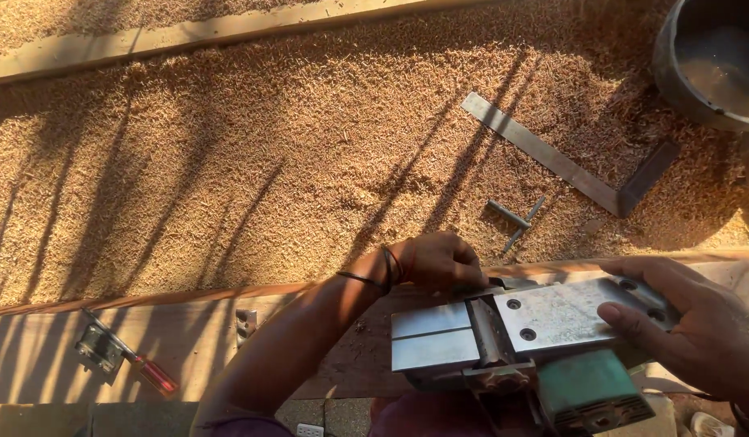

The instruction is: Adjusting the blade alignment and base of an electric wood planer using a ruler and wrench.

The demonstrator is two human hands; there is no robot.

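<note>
Planer (536, 324): upside down on the plank (188, 332) right before you, metal sole up — it looks heavy and rigid, its flat plates slick.
Right hand (698, 324): fingers spread flat, pressing the sole's far end.
Left hand (439, 263): fingers curled at the planer's far edge; I cannot tell what they pinch.
Hold: take the green body (589, 392) — keep off the cutter slot.
Beyond: T-wrench (516, 217) and steel square (568, 162) lie on the wood shavings (229, 146).

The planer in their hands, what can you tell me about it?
The planer is an electric hand tool lying upside down on a wooden plank, its flat, scuffed grey metal sole facing up. The sole is in two plates with a slot across between them; the nearer plate has screw holes. Below is a green housing. The right hand rests on the sole's end; the left hand grips its far edge.
</note>
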